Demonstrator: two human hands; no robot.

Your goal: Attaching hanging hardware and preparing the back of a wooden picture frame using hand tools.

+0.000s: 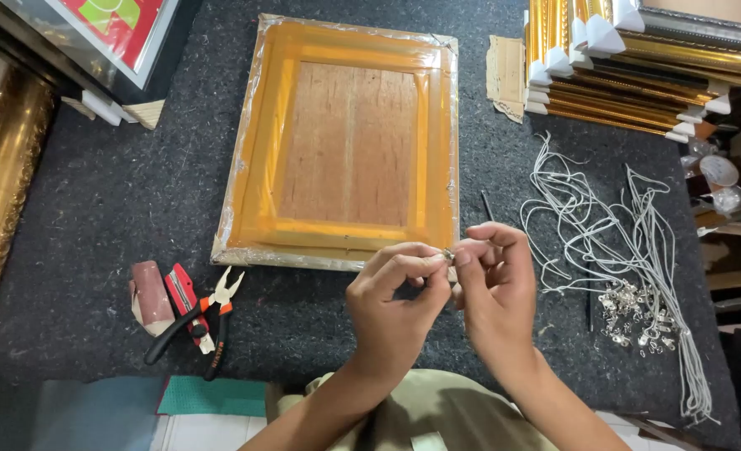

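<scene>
Silvery small metal fitting (448, 255), pinched between left hand (395, 292) and right hand (495, 284) fingers.

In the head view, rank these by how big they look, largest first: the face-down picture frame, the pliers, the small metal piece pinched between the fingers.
1. Face-down picture frame
2. Pliers
3. Small metal piece, nearest the camera yet plainly smallest.

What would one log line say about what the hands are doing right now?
left hand: pinching small metal piece | right hand: pinching same piece | nearby: wrapped frame, pliers, white cords
</scene>
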